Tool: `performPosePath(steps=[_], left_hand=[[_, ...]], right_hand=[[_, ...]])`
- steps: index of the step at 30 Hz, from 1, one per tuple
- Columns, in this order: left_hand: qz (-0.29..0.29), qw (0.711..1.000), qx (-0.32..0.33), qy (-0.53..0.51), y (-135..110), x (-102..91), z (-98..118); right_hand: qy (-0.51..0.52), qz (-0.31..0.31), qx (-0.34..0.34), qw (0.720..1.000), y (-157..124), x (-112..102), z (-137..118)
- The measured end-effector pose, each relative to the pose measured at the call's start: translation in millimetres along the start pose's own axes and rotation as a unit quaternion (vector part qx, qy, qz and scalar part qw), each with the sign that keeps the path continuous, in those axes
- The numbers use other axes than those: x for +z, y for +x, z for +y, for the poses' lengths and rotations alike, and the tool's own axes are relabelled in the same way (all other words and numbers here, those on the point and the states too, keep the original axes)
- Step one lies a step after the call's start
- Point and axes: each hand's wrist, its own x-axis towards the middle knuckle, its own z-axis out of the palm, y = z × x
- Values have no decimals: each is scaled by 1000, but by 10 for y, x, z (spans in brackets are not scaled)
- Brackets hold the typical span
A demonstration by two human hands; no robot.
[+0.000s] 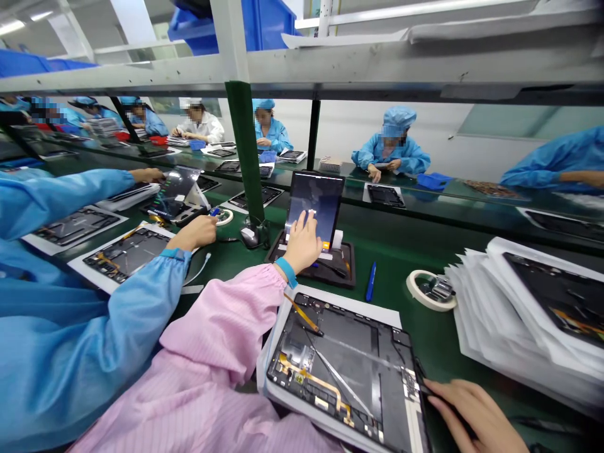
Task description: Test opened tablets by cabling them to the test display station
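My left hand (304,242), fingers stretched out, touches the lit screen (317,200) of a display panel propped upright. That panel leans in a dark tray (349,264). In front of me lies an opened tablet housing (349,358), with its inner boards, orange flex cables and a white strip showing, on a stack of white sheets. At the housing's right edge, my right hand (472,412) has its fingers closed on a thin black cable (427,387). The cable's far end is partly hidden by the fingers.
Right of the tray lie a blue pen (370,282) and a tape roll (415,290). A tall stack of papers and tablet housings (500,327) stands at right. A co-worker's blue sleeves (141,302) reach in from the left. A green post (245,151) supports the overhead shelf (377,66).
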Motion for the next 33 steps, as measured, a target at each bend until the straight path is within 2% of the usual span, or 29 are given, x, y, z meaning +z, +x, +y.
performPosePath(steps=[7,13,15,17,20,22,26,29,31,33], left_hand=[[8,1000,17,19,14,20,56],[13,1000,7,-11,-106,-157,293],[-32,998,32,-51,-218,-212,459],[-107,985,101,-94,-383,-222,655],[-195,953,199,-121,-647,-148,893],[-229,937,226,-140,-770,-63,964],[-303,910,190,-212,-848,100,948],[-344,898,157,-224,-851,148,902],[-353,897,150,-220,-853,148,884],[-360,896,143,-218,-855,139,879]], right_hand=[[-1,-2,11,1000,53,-38,-71],[-2,-5,7,1000,111,-77,-156],[-14,-13,2,1000,160,-130,-218],[-33,-27,-12,999,220,-220,-309],[-59,-54,-19,997,306,-378,-499],[-66,-73,-2,995,355,-444,-637],[-69,-119,53,989,412,-439,-823],[-68,-162,67,982,418,-440,-803],[-52,-160,74,983,420,-461,-713],[-21,-127,114,985,438,-458,-601]])
